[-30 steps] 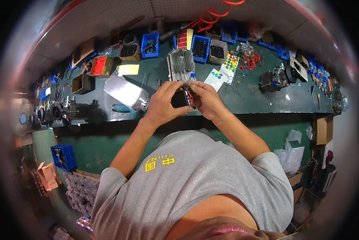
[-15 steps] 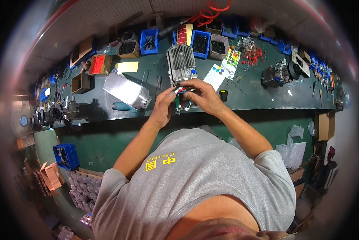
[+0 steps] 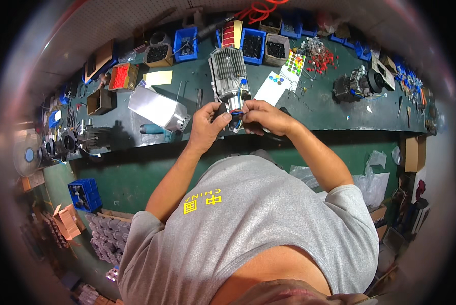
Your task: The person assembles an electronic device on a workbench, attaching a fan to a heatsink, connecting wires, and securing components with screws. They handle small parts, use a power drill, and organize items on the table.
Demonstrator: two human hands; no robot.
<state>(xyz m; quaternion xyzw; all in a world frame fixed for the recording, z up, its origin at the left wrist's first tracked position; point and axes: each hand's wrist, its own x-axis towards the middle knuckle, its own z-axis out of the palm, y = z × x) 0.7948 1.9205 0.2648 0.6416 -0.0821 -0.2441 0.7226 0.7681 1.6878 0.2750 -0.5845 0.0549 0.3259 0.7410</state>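
Yellow print is seen on the chest of the grey T-shirt (image 3: 258,218): two large characters, plus one row of small Latin capitals, shown upside down from the wearer's side. Round coloured stickers are carried by the white sheet (image 3: 269,96) and the adjoining multicoloured sticker sheet (image 3: 295,63); any marks on them are too small to be read. Same for the red label strip (image 3: 228,34).

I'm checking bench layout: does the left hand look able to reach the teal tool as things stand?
Probably yes: the silver cover lies beyond the teal tool, leaving its near side open to the left hand.
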